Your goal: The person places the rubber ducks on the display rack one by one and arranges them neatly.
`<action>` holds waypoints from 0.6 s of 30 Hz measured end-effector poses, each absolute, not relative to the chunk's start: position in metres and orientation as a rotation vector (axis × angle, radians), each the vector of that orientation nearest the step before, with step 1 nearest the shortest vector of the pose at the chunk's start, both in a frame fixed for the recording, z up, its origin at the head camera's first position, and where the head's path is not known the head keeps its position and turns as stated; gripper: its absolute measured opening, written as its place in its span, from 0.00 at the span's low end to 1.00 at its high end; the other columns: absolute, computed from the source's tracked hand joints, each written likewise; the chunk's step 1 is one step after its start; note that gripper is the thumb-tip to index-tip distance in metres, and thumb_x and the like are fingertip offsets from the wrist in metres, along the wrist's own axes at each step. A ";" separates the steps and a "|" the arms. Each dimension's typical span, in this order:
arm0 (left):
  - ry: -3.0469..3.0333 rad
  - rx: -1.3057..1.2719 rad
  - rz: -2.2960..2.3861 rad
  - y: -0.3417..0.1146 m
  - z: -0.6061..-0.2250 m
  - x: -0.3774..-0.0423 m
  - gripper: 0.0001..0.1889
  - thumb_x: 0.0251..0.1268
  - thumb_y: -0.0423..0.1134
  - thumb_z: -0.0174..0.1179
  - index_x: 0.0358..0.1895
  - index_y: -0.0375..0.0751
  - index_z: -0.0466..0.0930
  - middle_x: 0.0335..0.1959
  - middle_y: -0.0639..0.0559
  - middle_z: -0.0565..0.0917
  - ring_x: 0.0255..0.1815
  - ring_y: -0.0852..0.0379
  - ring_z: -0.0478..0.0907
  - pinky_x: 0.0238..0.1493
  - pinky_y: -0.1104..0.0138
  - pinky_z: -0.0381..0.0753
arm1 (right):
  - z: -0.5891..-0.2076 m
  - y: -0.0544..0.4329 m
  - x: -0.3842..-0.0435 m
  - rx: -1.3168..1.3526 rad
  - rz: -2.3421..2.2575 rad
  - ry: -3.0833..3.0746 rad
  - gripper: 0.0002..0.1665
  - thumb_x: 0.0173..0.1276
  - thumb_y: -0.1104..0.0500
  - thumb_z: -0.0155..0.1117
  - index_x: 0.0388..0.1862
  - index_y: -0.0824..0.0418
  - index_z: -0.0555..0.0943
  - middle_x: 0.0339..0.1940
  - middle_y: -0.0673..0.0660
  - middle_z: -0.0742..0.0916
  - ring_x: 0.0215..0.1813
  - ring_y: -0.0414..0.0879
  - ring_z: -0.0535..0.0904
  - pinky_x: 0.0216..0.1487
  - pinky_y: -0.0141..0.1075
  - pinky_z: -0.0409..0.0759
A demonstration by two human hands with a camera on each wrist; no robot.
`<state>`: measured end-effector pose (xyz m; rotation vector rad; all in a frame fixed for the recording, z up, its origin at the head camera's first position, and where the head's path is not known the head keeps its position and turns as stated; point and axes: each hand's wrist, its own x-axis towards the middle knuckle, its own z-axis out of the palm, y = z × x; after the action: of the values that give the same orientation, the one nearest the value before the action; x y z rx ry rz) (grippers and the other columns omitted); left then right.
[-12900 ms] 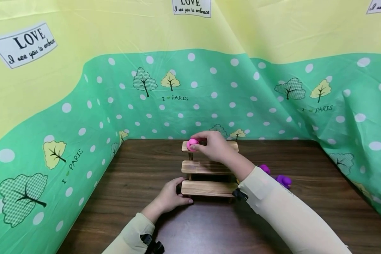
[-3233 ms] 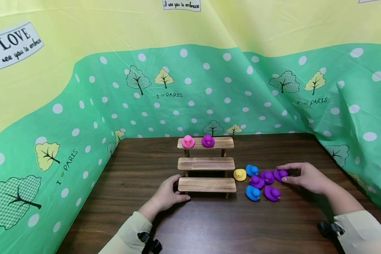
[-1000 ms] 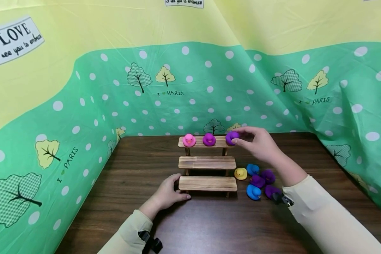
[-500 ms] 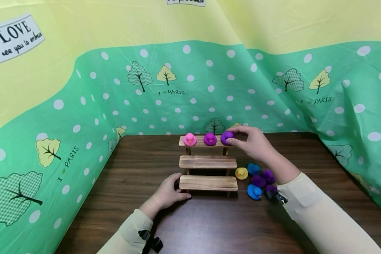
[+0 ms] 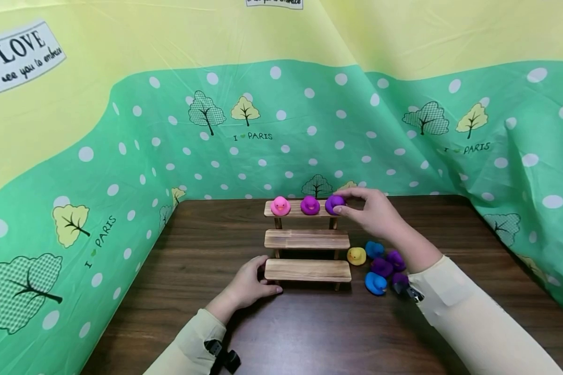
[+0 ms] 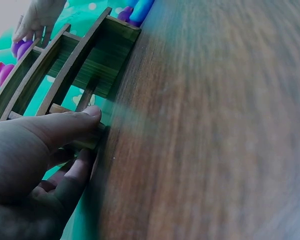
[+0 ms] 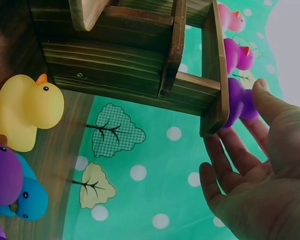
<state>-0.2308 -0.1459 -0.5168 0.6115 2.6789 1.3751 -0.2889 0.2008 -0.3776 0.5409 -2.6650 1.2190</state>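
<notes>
A three-tier wooden stand [image 5: 307, 270] stands on the table, its left end gripped low down by my left hand [image 5: 245, 286]. In the left wrist view the thumb [image 6: 72, 125] and fingers close round the frame beside a leg. My right hand [image 5: 377, 213] pinches a purple rubber duck [image 5: 331, 204] at the right end of the top tier, thumb in front and fingers behind. Left of it on that tier sit a magenta-purple duck [image 5: 310, 206] and a pink duck [image 5: 280, 206]. From the right wrist view, the held purple duck [image 7: 236, 102] is at the tier's edge.
Right of the stand, on the dark wooden table [image 5: 300, 333], lie a yellow duck [image 5: 356, 256], a blue duck [image 5: 374, 249], a second blue duck [image 5: 376, 284] and several purple ducks [image 5: 381, 267], partly under my right forearm. A green dotted cloth [image 5: 262, 166] hangs round the back and sides.
Pink and magenta-purple ducks came onto the top tier earlier. My right hand has since carried another purple duck from the table to that tier and shifted it slightly left. The left hand stays put.
</notes>
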 end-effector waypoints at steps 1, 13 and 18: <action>2.670 0.605 1.383 -0.146 -0.517 -0.231 0.37 0.50 0.38 0.84 0.63 0.33 0.76 0.53 0.46 0.80 0.54 0.52 0.78 0.49 0.69 0.85 | -0.378 0.201 -0.289 0.536 1.216 -2.669 0.23 0.71 0.47 0.74 0.60 0.55 0.86 0.60 0.57 0.86 0.65 0.59 0.79 0.66 0.57 0.77; 2.618 0.563 1.440 -0.145 -0.515 -0.228 0.40 0.50 0.35 0.84 0.66 0.29 0.73 0.57 0.42 0.79 0.55 0.49 0.79 0.47 0.72 0.86 | -0.380 0.202 -0.288 0.520 1.212 -2.679 0.25 0.71 0.46 0.74 0.62 0.56 0.85 0.61 0.57 0.86 0.64 0.56 0.79 0.63 0.56 0.79; 2.639 0.580 1.418 -0.145 -0.514 -0.227 0.38 0.50 0.35 0.84 0.64 0.29 0.75 0.55 0.43 0.80 0.54 0.50 0.79 0.47 0.70 0.86 | -0.380 0.202 -0.288 0.520 1.218 -2.680 0.25 0.71 0.46 0.74 0.62 0.55 0.85 0.61 0.57 0.86 0.64 0.57 0.79 0.62 0.56 0.79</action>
<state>-0.2275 -0.1450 -0.5137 0.5802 2.6394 1.4177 -0.2884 0.2022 -0.3802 0.5198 -2.6802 1.2181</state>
